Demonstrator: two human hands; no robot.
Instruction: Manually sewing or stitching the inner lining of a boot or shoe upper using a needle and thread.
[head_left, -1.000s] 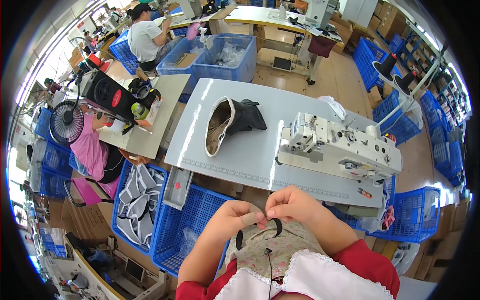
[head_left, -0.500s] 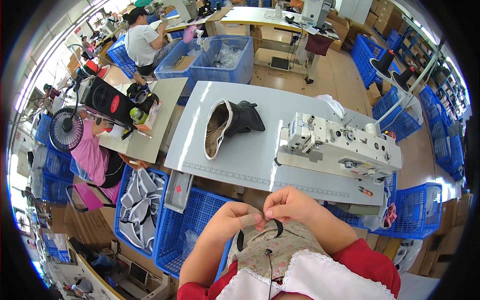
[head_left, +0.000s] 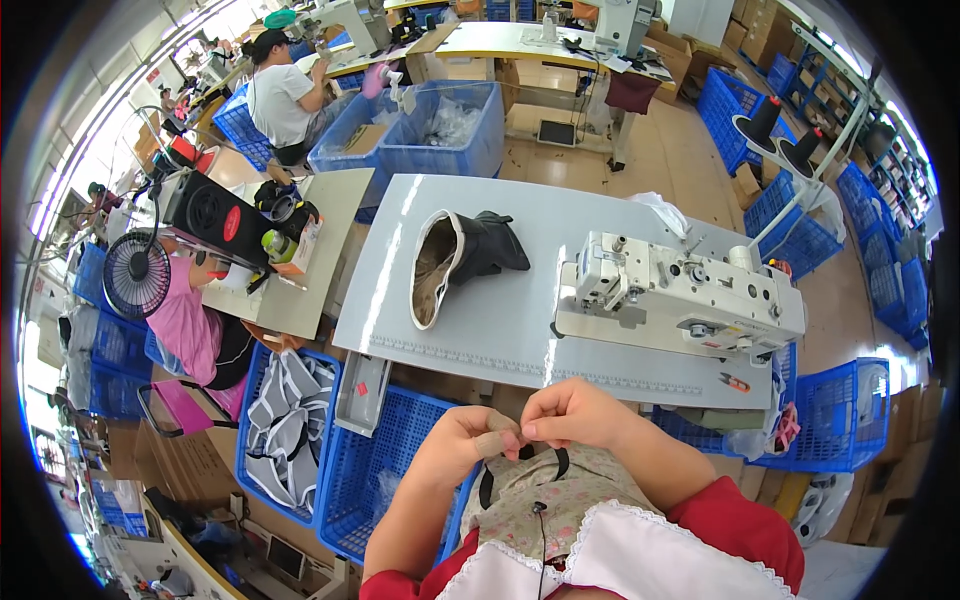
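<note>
no text is legible, even on the sewing machine

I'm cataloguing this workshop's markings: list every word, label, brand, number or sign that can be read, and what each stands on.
I don't copy out printed words, brands or numbers; markings stand here:
Speaker: red oval label, lettering too small to read.
Sewing machine: small dark lettering on its near side.
Table: ruler scale along its near edge, numbers too small to read.
Tray: red sticker, any print too small.
</note>
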